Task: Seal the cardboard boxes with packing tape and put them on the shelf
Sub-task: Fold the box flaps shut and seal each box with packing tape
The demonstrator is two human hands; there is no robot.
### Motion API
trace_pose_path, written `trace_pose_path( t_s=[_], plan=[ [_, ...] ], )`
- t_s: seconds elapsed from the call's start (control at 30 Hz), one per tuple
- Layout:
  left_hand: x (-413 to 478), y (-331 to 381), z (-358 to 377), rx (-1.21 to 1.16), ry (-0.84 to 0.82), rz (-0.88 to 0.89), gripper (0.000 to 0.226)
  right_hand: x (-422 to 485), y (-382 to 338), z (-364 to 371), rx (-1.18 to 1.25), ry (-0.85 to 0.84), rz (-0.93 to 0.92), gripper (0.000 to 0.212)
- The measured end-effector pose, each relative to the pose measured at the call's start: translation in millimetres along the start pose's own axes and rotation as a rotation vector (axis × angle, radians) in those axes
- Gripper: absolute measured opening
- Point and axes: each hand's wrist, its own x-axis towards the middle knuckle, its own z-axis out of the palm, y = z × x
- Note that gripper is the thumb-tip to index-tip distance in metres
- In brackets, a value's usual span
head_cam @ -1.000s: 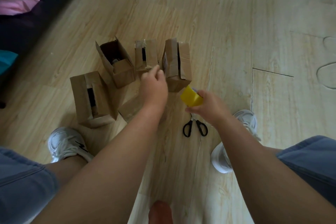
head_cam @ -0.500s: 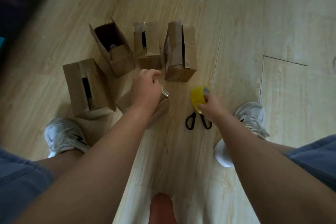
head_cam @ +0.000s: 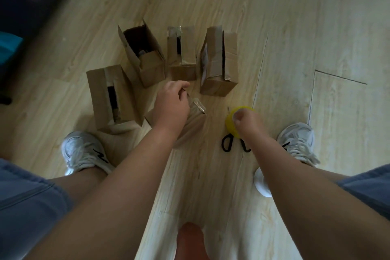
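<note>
Several brown cardboard boxes stand on the wooden floor. One point(head_cam: 105, 95) is at the left with its flaps ajar, an open one point(head_cam: 147, 63) is behind it, and two more point(head_cam: 185, 48) point(head_cam: 219, 65) are in the back row. A smaller box point(head_cam: 195, 120) with shiny clear tape on its top lies nearest me. My left hand point(head_cam: 171, 105) grips this box from above with curled fingers. My right hand point(head_cam: 247, 122) holds a yellow roll of packing tape point(head_cam: 231, 122) low over the floor, just above the black-handled scissors point(head_cam: 226, 143).
My two white sneakers point(head_cam: 84, 150) point(head_cam: 297, 141) flank the work spot as I crouch. A dark shelf or furniture edge point(head_cam: 31, 10) with pink and teal packages runs along the upper left. Bare wooden floor point(head_cam: 316, 27) stretches to the right and beyond the boxes.
My left hand came down from the back row onto the small near box. My right hand lowered the yellow tape roll toward the floor by the scissors.
</note>
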Motion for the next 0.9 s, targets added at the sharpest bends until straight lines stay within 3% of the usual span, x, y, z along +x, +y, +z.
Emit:
trace_pose_path(
  t_s=[0.17,0.37,0.53,0.77,0.9],
  plan=[
    [-12.6,-2.2,-7.6,0.042,0.002,-0.016,0.035,-34.7,-47.3,-27.2,0.425,0.161,-0.188,0.022],
    [-36.9,-21.4,-17.9,0.147,-0.003,-0.05,0.04,-50.1,-84.6,-16.5,0.293,0.073,-0.396,0.028],
    [-38.5,-33.1,-15.8,0.257,-0.065,0.041,0.042,-50.5,-89.4,-4.4,0.331,0.051,-0.322,0.031],
    [-41.1,-41.7,-5.5,0.397,-0.065,0.102,0.044,-57.4,-83.8,0.8,0.675,0.001,-0.101,0.026],
    [-45.9,-44.4,-3.5,0.537,-0.072,0.129,0.049,-61.4,-80.0,2.5,0.688,0.067,0.002,0.025]
  ],
)
